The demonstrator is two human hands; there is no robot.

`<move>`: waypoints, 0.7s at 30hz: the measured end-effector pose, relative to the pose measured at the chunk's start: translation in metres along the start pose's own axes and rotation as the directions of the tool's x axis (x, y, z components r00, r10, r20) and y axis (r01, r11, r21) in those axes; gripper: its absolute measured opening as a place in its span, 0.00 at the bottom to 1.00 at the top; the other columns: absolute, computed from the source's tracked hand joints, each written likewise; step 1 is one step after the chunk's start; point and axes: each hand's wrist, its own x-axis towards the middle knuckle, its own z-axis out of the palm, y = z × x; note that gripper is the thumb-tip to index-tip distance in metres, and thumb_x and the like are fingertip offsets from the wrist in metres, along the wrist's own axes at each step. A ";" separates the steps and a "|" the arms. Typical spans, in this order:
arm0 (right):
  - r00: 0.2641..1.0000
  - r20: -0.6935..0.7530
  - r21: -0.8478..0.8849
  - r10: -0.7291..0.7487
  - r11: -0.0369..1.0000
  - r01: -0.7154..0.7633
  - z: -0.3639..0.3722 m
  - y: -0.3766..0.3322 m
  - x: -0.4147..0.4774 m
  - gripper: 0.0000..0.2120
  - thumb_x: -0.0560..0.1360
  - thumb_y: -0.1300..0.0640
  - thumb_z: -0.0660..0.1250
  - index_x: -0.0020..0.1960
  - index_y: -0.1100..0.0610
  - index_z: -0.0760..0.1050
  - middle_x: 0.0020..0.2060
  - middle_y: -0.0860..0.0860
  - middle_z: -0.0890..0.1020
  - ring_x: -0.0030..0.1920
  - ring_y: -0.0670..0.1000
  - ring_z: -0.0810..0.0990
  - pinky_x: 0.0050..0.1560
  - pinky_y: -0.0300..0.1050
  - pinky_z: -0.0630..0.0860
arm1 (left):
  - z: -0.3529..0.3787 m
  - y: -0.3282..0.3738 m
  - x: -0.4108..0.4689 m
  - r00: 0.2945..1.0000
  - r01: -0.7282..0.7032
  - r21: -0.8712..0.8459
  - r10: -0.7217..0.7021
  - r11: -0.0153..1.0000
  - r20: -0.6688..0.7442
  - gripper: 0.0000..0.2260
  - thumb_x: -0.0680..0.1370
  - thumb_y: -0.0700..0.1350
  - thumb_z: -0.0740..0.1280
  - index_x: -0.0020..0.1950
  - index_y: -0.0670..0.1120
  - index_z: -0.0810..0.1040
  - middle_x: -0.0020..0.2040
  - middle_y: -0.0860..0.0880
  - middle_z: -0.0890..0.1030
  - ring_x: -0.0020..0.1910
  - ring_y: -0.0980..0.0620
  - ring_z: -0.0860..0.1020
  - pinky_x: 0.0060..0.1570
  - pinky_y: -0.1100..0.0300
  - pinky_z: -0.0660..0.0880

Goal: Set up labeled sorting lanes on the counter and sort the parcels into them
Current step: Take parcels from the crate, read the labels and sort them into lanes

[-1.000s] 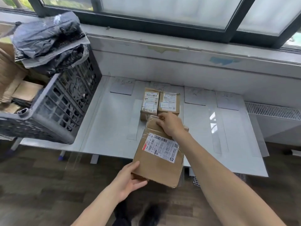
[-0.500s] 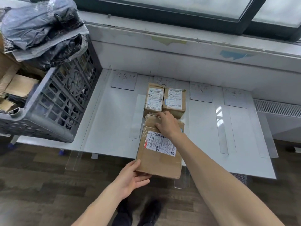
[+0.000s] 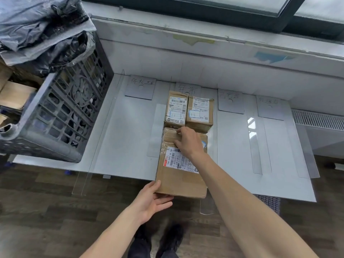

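A large brown cardboard parcel (image 3: 178, 181) with a white shipping label lies flat in the second lane of the white counter (image 3: 126, 146), its near end hanging over the front edge. My right hand (image 3: 188, 144) lies on its far top, fingers bent down onto the tape. My left hand (image 3: 150, 200) holds the near left corner, thumb on the corner and fingers beneath. Two small labeled boxes (image 3: 176, 108) (image 3: 200, 112) sit side by side just behind it, touching it. Handwritten lane cards (image 3: 140, 88) (image 3: 230, 101) (image 3: 270, 107) lie along the back.
A dark plastic crate (image 3: 61, 116) with grey mailer bags (image 3: 37, 28) and cardboard parcels stands tilted at the counter's left end. Clear strips (image 3: 100, 136) (image 3: 255, 146) separate the lanes. A radiator (image 3: 320, 120) is at the right, with wood floor and my shoes below.
The large parcel has gone from tilted above the counter edge to lying flat, pushed up against the two small boxes. Both hands moved forward with it.
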 end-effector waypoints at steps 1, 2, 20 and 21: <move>1.000 -0.008 0.000 -0.003 1.000 0.003 0.001 0.000 0.000 0.20 0.77 0.54 0.70 0.67 0.56 0.73 0.63 0.52 0.78 0.65 0.54 0.74 0.66 0.50 0.69 | 0.000 0.000 0.000 1.000 -0.001 -0.002 0.002 1.000 0.004 0.20 0.82 0.47 0.65 0.73 0.49 0.66 0.64 0.35 0.76 0.53 0.34 0.83 0.48 0.41 0.82; 1.000 -0.017 -0.002 -0.006 1.000 0.006 0.001 -0.001 0.000 0.20 0.77 0.54 0.70 0.67 0.56 0.74 0.63 0.52 0.78 0.65 0.53 0.74 0.66 0.49 0.69 | 0.001 0.000 0.000 1.000 -0.003 -0.003 0.003 1.000 0.008 0.19 0.82 0.47 0.64 0.73 0.48 0.66 0.64 0.35 0.76 0.53 0.34 0.83 0.48 0.40 0.81; 0.991 -0.105 0.010 -0.087 0.996 0.088 0.007 -0.003 -0.011 0.17 0.78 0.61 0.67 0.66 0.63 0.75 0.63 0.56 0.76 0.65 0.56 0.73 0.69 0.48 0.67 | 0.004 0.004 0.001 1.000 0.009 -0.005 -0.009 1.000 0.007 0.17 0.83 0.47 0.63 0.71 0.48 0.66 0.64 0.35 0.75 0.53 0.35 0.83 0.50 0.40 0.81; 0.990 -0.105 0.015 -0.094 0.995 0.096 0.007 -0.003 -0.013 0.17 0.77 0.62 0.67 0.66 0.63 0.75 0.63 0.56 0.76 0.66 0.56 0.72 0.69 0.49 0.67 | 0.004 0.004 0.001 1.000 0.007 -0.005 -0.007 1.000 0.009 0.17 0.83 0.47 0.63 0.71 0.48 0.66 0.64 0.35 0.75 0.53 0.36 0.83 0.49 0.40 0.81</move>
